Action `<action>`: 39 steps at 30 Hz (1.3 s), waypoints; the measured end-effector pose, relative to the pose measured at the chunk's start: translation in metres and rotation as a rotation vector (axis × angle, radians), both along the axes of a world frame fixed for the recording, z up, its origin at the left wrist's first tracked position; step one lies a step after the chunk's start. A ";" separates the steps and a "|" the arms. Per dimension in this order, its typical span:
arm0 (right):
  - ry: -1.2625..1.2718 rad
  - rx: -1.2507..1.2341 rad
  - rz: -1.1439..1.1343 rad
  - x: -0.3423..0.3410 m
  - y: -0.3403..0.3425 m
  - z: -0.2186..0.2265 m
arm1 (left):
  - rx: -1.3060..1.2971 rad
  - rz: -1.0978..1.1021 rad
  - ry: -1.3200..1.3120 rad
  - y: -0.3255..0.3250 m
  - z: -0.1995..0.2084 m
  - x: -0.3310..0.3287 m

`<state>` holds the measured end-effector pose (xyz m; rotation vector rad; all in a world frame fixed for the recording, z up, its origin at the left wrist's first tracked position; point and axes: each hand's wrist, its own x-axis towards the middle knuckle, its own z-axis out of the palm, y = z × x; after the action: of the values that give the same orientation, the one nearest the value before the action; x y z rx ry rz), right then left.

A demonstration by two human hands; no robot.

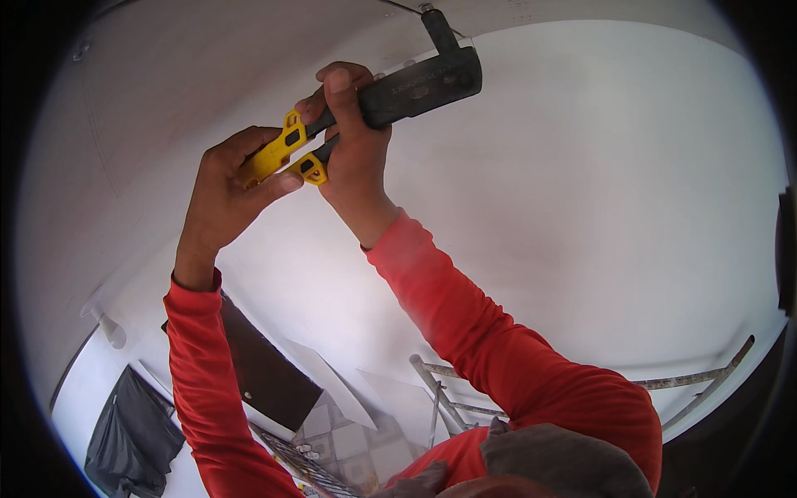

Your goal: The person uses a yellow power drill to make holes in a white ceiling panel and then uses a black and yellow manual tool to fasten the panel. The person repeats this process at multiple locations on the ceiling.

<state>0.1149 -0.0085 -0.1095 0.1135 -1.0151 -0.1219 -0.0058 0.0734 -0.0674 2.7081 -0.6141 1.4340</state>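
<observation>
Overhead, both hands hold a black two-handled hand tool (423, 87) with yellow handle ends, which looks like a hand riveter. My left hand (217, 187) is closed around the yellow ends, its thumb over the lower handle and its fingers on the upper one. A narrow gap shows between the two handles. My right hand (357, 153) grips the tool where the handles meet the black body, thumb pointing up. From the body's far end a short black nozzle (440, 31) rises to a metal tip close to the ceiling; contact there cannot be made out.
Above spreads a pale ceiling (166, 91), with a thin dark cable near the tool's tip. Metal scaffold rails (693, 378) stand low on the right. A dark brown door (266, 357), a hanging black sheet (133, 436) and tiled floor (340, 440) lie below on the left.
</observation>
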 end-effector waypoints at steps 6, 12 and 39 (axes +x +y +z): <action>0.041 -0.104 -0.045 0.005 -0.001 -0.005 | 0.132 0.323 -0.314 0.000 -0.012 0.020; -0.132 -0.428 -0.199 -0.002 -0.029 -0.094 | 0.240 0.412 -0.374 0.002 -0.019 0.023; -0.265 -0.097 0.066 0.021 0.002 -0.028 | 0.286 0.535 -0.374 -0.006 -0.054 0.008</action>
<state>0.1358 -0.0065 -0.1376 0.0754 -1.2782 0.0032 0.0021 0.0675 -0.1213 2.9901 -0.0876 2.1579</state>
